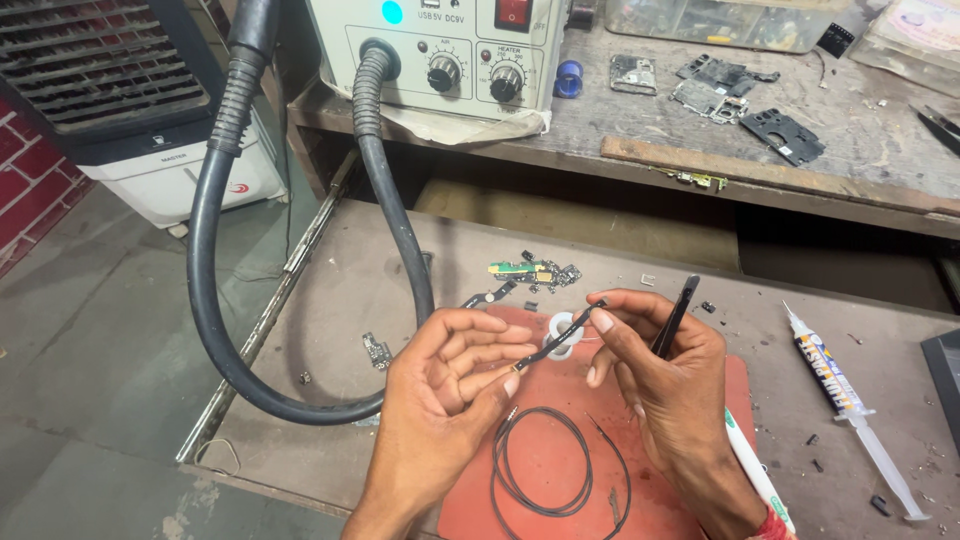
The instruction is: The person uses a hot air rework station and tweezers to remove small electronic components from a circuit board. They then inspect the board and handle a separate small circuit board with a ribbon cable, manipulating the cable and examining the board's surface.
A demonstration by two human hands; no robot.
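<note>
Left hand and right hand pinch opposite ends of a thin black cable above the red mat, fingers closed on it. Right hand also grips black tweezers. Coiled wire lies on the mat; syringe on the worktop.

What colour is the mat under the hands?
Reddish-orange mat, seen in the head view.

Thin black flex strip, tilted, ends pinched, above red mat; black tweezers upright.
</note>
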